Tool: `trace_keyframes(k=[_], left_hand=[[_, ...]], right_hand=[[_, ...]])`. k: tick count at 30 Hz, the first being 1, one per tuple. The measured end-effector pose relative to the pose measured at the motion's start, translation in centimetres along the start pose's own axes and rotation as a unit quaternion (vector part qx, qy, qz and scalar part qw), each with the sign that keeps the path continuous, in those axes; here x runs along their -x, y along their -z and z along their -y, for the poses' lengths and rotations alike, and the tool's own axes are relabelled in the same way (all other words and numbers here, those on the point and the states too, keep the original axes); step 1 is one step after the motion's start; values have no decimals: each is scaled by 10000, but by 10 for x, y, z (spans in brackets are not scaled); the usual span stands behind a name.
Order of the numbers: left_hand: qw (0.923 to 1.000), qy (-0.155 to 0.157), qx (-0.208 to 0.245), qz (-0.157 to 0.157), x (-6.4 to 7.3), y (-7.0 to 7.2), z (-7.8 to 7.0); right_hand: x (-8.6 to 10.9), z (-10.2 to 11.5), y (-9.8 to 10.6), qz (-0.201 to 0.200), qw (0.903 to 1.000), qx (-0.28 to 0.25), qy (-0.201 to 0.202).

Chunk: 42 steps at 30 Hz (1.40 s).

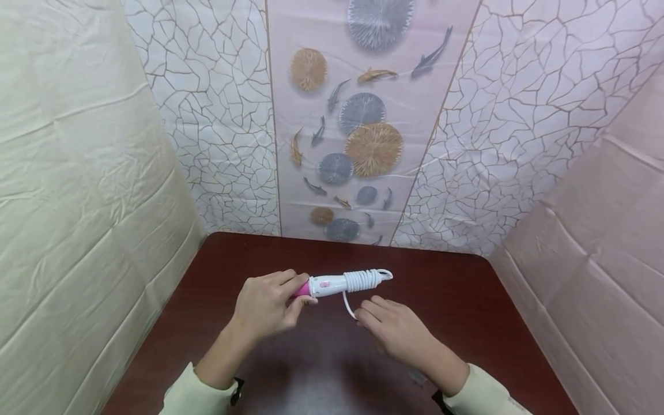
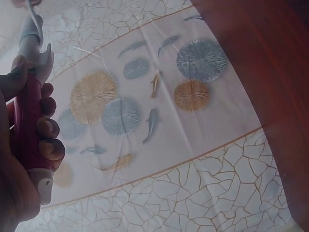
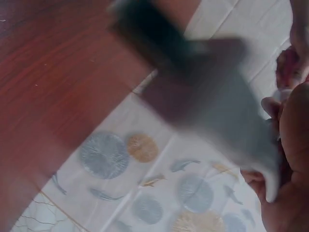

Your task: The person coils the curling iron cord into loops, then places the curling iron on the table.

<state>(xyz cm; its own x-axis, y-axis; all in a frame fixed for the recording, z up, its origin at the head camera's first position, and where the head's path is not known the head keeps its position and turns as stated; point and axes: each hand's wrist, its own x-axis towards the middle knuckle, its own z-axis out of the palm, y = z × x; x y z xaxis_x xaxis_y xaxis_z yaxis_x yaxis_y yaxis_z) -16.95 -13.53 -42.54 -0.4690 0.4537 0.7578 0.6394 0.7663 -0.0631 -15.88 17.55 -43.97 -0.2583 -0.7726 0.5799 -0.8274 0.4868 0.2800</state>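
Observation:
A pink-and-white curling iron [image 1: 331,284] is held up above the table, its white handle pointing right. My left hand [image 1: 272,300] grips the pink barrel [image 2: 28,121], fingers curled round it in the left wrist view. White cord [image 1: 362,280] is wound in several turns round the handle's end. One loose length runs down to my right hand [image 1: 394,331], which pinches it with bent fingers. In the right wrist view a blurred pale shape with a dark end [image 3: 217,106] crosses the middle beside my right hand [image 3: 294,169]; what it is I cannot tell.
The dark red-brown table [image 1: 249,253] lies beneath both hands. Behind it hangs a patterned cloth [image 1: 337,132] with fish and round motifs. Pale padded-looking walls stand at the left [image 1: 93,202] and right [image 1: 581,242].

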Motion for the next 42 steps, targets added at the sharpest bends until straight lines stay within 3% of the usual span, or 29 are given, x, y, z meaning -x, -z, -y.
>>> trace_keyframes(k=[10,13,21,29,42], left_hand=[[9999,-127,24,2,-2,-2,-1],[9997,-227,54,-39,-2,-3,-4],[9991,-411,128,-37,2,-4,-11],[9968,-759,213,-94,5,-2,-15],[9943,-1030,239,-107,6,0,-21]], right_hand=[[-27,-8,32,-1010,9935,391,342],[-35,-12,38,-1148,9917,453,368],[-48,-25,42,-825,9954,484,14],[-53,-37,46,-743,9964,373,-193],[-53,-53,45,-367,9992,-108,-66]])
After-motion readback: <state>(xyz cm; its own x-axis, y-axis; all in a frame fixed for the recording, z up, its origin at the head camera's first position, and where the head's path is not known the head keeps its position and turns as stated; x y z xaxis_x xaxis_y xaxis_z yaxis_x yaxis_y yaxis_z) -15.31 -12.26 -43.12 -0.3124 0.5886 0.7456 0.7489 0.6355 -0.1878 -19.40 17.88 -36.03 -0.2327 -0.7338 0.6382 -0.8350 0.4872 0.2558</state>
